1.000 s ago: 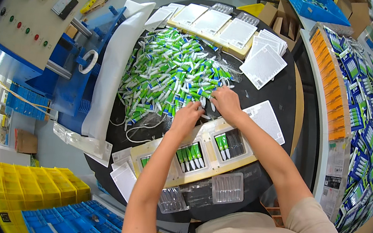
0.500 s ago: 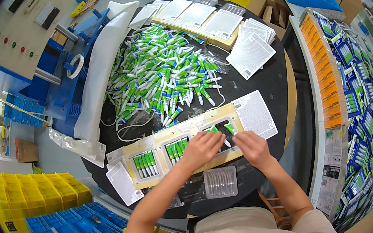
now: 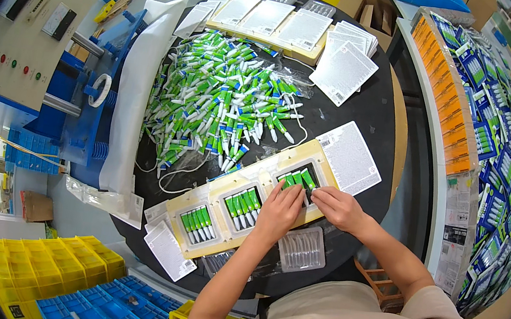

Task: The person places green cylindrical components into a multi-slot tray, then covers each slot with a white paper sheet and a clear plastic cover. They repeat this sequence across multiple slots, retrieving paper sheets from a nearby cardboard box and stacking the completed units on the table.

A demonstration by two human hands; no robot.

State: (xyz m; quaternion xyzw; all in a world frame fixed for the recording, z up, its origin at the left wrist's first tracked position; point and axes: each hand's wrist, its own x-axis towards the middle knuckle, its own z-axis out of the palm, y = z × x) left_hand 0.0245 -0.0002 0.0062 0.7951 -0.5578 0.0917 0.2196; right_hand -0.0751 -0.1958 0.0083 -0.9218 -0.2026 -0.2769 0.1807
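A long cream-coloured fixture (image 3: pixel 219 193) with three windows lies slantwise across the round black table. Small green tubes with white caps fill the left window (image 3: pixel 198 223) and the middle window (image 3: pixel 242 207). In the right window, my left hand (image 3: pixel 281 209) has its bent fingers closed over the lower ends of the green tubes (image 3: pixel 292 178). Beside it, my right hand (image 3: pixel 338 209) pinches the lower end of the rightmost tube (image 3: pixel 308 178). My fingers hide the caps there. Beyond the fixture spreads a large heap of the same tubes (image 3: pixel 212 96).
Printed white cards (image 3: pixel 351 158) lie at the fixture's right end and at the back. A clear blister tray (image 3: pixel 302 249) sits near my body. A blue press machine (image 3: pixel 90 118) stands left; packed blister cards (image 3: pixel 494 159) fill a bin on the right. Yellow crates (image 3: pixel 55 262) stand lower left.
Both hands have moved slightly down toward me. The tubes in the right window now lie side by side, where before they were tilted and partly held. My left fingers have come down over them.
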